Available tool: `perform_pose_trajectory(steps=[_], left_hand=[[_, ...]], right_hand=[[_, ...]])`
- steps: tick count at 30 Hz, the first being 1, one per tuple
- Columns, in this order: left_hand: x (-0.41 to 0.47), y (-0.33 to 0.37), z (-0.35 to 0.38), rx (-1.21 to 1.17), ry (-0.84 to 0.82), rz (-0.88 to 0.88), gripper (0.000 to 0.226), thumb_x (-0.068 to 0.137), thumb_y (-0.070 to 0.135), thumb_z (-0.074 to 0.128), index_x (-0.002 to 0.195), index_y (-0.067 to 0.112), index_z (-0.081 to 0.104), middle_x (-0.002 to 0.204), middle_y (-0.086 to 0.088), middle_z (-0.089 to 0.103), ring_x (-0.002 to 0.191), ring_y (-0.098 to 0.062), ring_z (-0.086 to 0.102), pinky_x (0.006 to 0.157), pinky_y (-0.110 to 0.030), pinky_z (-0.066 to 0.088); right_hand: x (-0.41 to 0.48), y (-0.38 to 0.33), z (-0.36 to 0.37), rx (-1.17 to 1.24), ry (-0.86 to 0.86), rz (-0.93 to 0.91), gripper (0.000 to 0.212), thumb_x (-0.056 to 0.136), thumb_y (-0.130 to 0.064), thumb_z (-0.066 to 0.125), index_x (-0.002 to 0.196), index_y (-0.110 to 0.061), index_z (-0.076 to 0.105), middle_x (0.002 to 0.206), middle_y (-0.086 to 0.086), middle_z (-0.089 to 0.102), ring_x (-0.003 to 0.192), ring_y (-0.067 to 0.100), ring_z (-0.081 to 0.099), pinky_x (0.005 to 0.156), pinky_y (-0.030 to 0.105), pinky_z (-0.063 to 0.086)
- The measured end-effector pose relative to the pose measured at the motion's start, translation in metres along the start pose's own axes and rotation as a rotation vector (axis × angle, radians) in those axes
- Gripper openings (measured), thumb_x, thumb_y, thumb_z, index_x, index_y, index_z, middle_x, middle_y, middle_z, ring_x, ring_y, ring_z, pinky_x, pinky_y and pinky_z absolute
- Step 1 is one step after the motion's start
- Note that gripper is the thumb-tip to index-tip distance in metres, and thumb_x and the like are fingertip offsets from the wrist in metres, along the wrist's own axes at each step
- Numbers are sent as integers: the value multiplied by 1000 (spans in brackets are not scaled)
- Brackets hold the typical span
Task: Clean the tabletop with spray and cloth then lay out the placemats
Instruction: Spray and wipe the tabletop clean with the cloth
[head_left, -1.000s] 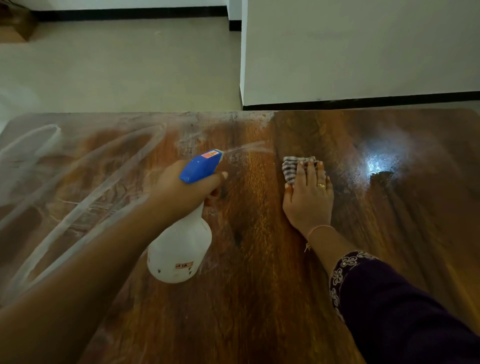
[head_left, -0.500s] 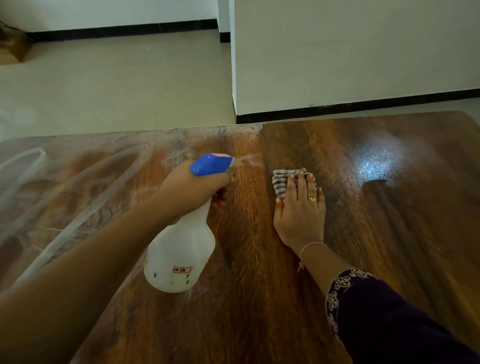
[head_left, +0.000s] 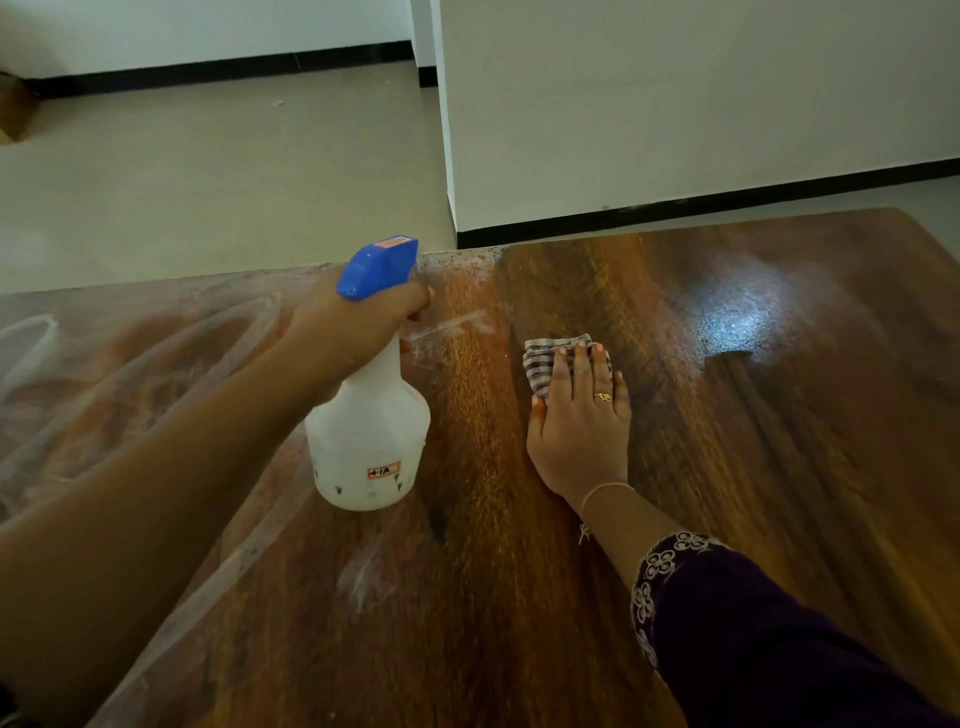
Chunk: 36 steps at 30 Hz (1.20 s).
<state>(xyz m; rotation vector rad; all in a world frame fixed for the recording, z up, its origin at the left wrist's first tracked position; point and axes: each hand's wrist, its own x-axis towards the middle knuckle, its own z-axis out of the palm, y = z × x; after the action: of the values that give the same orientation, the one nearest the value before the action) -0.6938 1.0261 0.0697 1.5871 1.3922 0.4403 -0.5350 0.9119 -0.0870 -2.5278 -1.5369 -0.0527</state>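
A white spray bottle (head_left: 369, 441) with a blue trigger head is held above the brown wooden tabletop (head_left: 779, 467), its nozzle pointing right. My left hand (head_left: 348, 332) grips its neck, with a finger curled on the trigger. Wet streaks and droplets lie on the wood just past the nozzle. To the right, my right hand (head_left: 579, 415) lies flat with straight fingers, pressing a small folded checked cloth (head_left: 543, 361) onto the table. Only the cloth's far and left parts show beyond my fingers. No placemats are in view.
The table's left part (head_left: 130, 374) is covered with whitish smears. Beyond the far edge lie a pale floor (head_left: 208, 171) and a white wall corner (head_left: 447, 130) with a black skirting. A bright light reflection shines on the wood at the right.
The bottle has tilted more upright and risen in my left hand, and the spray jet seen a second ago has stopped. My right hand and the cloth have stayed in place.
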Motion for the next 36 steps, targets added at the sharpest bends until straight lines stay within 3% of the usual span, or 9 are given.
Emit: perform_pose_trajectory(steps=[5, 10, 14, 19, 24, 28, 31, 36], left_hand=[[9, 1, -3, -65, 28, -26, 30, 88, 28, 55, 62, 14, 50, 69, -9, 56, 69, -24, 55, 76, -41, 50], [9, 1, -8, -22, -67, -18, 15, 87, 19, 56, 75, 10, 57, 78, -9, 62, 70, -19, 61, 76, -37, 53], [9, -3, -10, 0, -17, -30, 26, 89, 25, 54, 66, 13, 52, 71, -8, 58, 65, -18, 56, 67, -32, 49], [9, -9, -21, -5, 32, -59, 21, 86, 28, 58, 72, 13, 53, 77, -12, 59, 77, -27, 58, 87, -48, 51], [6, -12, -30, -2, 18, -21, 13, 78, 23, 59, 82, 11, 59, 97, -20, 68, 90, -33, 69, 87, -53, 53], [4, -15, -33, 29, 23, -20, 20, 84, 29, 56, 69, 15, 56, 79, -12, 66, 84, -30, 66, 87, -51, 53], [0, -19, -42, 5, 78, -71, 24, 68, 38, 57, 65, 16, 51, 70, -10, 59, 78, -32, 63, 87, -56, 52], [-4, -27, -56, 33, 43, -97, 17, 82, 21, 56, 71, 9, 59, 74, -7, 66, 78, -30, 68, 85, -50, 54]], right_hand=[[0, 1, 0, 2, 4, 4, 63, 89, -36, 28, 143, -4, 39, 150, 18, 35, 142, 32, 26, 113, 53, 25], [1, 0, 0, 4, -1, 1, 63, 90, -37, 27, 143, -5, 39, 151, 18, 34, 143, 32, 25, 113, 53, 24], [0, 1, 1, -3, 0, -3, 62, 90, -36, 32, 142, -4, 39, 151, 18, 34, 142, 33, 26, 113, 53, 23], [0, 1, 0, -5, -1, -5, 63, 90, -37, 27, 142, -4, 40, 150, 19, 34, 142, 33, 26, 113, 53, 23], [0, 1, 1, -19, -13, -3, 62, 91, -36, 29, 143, -4, 39, 151, 18, 33, 143, 33, 25, 113, 53, 23], [1, 1, 0, -17, -10, -3, 63, 90, -37, 27, 143, -4, 39, 151, 18, 33, 143, 33, 25, 113, 53, 23], [1, 1, 0, -14, -4, -5, 63, 89, -36, 28, 142, -3, 40, 149, 19, 36, 142, 34, 27, 111, 54, 26], [0, 0, -1, -17, -4, -5, 64, 89, -35, 29, 141, -1, 40, 149, 20, 37, 141, 35, 29, 111, 55, 26]])
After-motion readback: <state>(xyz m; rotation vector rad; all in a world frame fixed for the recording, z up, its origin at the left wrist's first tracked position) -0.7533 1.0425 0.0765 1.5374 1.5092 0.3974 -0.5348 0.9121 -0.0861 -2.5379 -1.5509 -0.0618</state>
